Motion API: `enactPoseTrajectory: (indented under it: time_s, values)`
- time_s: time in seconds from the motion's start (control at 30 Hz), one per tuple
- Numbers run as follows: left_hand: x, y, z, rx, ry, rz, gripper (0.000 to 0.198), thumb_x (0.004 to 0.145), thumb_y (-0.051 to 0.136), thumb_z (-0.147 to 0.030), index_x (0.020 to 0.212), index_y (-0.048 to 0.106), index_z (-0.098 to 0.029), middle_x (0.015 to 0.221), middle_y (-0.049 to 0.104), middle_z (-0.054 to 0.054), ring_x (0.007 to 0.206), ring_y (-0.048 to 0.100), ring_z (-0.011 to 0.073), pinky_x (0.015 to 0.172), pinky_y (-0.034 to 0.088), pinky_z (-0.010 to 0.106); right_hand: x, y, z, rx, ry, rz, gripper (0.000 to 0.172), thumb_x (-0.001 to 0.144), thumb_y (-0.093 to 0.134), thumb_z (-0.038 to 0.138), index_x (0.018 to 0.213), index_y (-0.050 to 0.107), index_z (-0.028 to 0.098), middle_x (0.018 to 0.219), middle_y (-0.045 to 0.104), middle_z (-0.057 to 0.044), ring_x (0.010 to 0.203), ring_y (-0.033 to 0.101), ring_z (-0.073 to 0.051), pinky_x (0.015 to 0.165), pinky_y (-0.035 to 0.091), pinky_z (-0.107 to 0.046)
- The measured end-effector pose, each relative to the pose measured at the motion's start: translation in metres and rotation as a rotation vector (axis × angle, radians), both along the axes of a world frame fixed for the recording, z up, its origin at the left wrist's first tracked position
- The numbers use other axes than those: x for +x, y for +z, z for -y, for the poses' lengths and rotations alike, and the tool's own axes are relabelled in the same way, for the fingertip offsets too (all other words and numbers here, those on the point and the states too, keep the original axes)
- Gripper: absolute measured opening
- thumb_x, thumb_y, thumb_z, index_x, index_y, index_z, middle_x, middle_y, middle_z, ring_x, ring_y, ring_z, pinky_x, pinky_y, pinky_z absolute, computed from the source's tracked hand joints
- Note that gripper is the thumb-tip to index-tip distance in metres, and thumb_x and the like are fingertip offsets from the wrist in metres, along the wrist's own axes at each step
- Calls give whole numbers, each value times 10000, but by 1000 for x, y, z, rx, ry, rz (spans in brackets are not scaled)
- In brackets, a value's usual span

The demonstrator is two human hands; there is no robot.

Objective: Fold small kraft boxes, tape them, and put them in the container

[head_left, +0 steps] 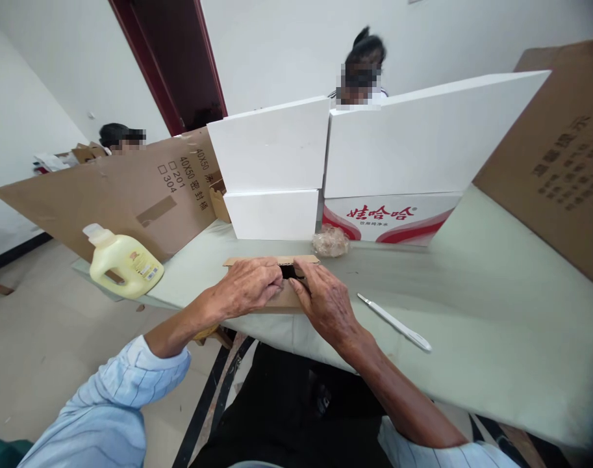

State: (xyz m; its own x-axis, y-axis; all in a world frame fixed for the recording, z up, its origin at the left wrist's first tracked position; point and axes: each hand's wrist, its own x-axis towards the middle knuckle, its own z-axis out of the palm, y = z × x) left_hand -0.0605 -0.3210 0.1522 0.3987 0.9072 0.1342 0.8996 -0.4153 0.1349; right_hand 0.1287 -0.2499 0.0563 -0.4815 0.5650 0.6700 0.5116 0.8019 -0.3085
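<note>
A small brown cardboard box (285,300) lies at the near edge of the table, with a dark gap in its top between my hands. My left hand (250,286) is closed on the left part of the box's top, its fingers curled inward at the gap. From the right, my right hand (327,300) grips the box at the opening, thumb towards me and fingers over the far edge. Whatever is inside the box is hidden. Right of my right hand lies a white-handled scalpel (396,323). A crumpled clear plastic wad (330,241) sits just beyond the box.
A pale yellow detergent jug (125,263) stands at the table's left edge. White boxes (277,153) and a red-and-white carton (393,221) form a wall at the back. Cardboard panels (169,195) flank the green-covered table (510,325). Two people are behind the partitions.
</note>
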Motion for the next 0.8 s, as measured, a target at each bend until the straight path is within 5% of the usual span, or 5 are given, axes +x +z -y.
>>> enactPoseTrajectory:
  time_s: [0.37, 0.57, 0.8]
  values:
    - [6, -4, -3, 42, 163, -129, 100, 932, 625, -114, 883, 668, -190, 926, 717, 31, 849, 660, 207, 686, 386, 319, -4, -1, -1, -22, 27, -4, 371, 1070, 533, 253, 1425, 600, 171, 1263, 754, -167, 1169, 711, -334, 1009, 593, -493]
    - [6, -2, -4, 53, 174, -126, 184, 929, 655, -133, 1078, 745, -193, 1057, 767, 56, 968, 703, 245, 726, 425, 323, -4, -1, -2, -21, 42, -22, 364, 1071, 516, 248, 1418, 593, 174, 1273, 754, -157, 1168, 709, -336, 1021, 593, -504]
    - [2, -2, -5, 57, 116, 23, 252, 924, 601, -92, 957, 813, -224, 899, 749, 14, 786, 658, 187, 671, 374, 307, -3, 1, -1, -40, 50, -32, 368, 1056, 527, 237, 1417, 581, 185, 1272, 754, -149, 1169, 711, -333, 988, 603, -485]
